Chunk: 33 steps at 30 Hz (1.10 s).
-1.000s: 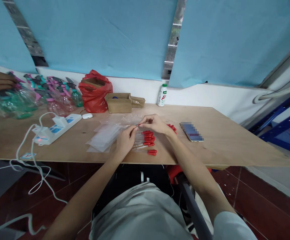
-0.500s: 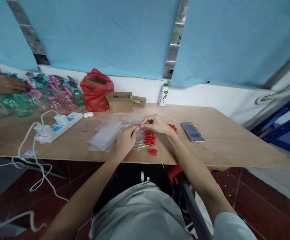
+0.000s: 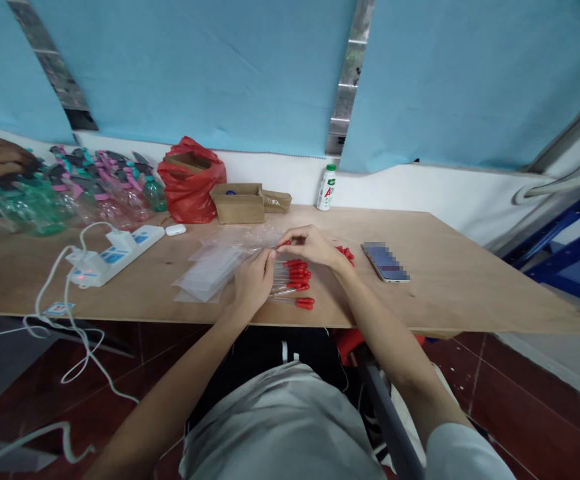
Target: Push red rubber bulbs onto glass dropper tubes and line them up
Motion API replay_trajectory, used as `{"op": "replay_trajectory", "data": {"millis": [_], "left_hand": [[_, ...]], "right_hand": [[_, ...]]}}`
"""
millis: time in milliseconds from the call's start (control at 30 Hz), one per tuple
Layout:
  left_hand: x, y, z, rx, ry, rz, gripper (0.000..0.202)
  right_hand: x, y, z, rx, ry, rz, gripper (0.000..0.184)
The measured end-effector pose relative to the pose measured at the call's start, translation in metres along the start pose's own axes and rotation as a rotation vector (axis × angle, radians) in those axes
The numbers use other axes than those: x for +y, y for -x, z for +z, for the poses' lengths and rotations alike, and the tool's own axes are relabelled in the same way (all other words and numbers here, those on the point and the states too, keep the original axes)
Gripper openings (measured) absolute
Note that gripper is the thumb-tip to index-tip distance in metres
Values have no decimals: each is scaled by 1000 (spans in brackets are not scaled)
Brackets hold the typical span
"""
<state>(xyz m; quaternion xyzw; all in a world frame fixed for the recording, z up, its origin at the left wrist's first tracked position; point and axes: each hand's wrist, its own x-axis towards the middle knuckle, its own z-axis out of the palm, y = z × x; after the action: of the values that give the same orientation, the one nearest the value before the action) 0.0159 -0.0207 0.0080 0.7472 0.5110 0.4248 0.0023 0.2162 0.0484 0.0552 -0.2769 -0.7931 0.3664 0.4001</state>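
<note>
My right hand (image 3: 310, 245) pinches a dropper by its red bulb (image 3: 284, 244) with thumb and fingertips. Close against it, my left hand (image 3: 254, 279) is closed around the lower part of the same dropper, whose tube is mostly hidden by the fingers. Below the hands lie several droppers (image 3: 297, 273) with red bulbs pointing right and clear thin tubes pointing left. A few more red bulbs (image 3: 345, 254) show just past my right wrist. Flat clear plastic bags (image 3: 209, 273) are spread on the table left of my left hand.
On the wooden table (image 3: 450, 280) lie a phone (image 3: 385, 262) and a power strip (image 3: 120, 257) with white cables. Behind stand a red plastic bag (image 3: 193, 193), a cardboard box (image 3: 240, 205) and a white bottle (image 3: 327, 189). Another person's hand (image 3: 0, 160) is over spray bottles (image 3: 115, 200).
My fingertips have shifted slightly at the dropper, and more of its red bulb shows under my right fingers. The other person's hand has moved left over the spray bottles.
</note>
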Motion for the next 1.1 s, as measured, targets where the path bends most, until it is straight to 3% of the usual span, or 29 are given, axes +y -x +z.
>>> {"op": "replay_trajectory", "data": {"millis": [167, 433, 1100], "left_hand": [[-7, -2, 3, 59, 133, 32, 34], [-14, -6, 4, 34, 210, 105, 29], [-12, -6, -1, -24, 153, 75, 31]], "right_hand": [[-4, 3, -4, -39, -44, 43, 32], [-3, 2, -7, -61, -174, 98, 32], [6, 3, -2, -57, -194, 164, 35]]}}
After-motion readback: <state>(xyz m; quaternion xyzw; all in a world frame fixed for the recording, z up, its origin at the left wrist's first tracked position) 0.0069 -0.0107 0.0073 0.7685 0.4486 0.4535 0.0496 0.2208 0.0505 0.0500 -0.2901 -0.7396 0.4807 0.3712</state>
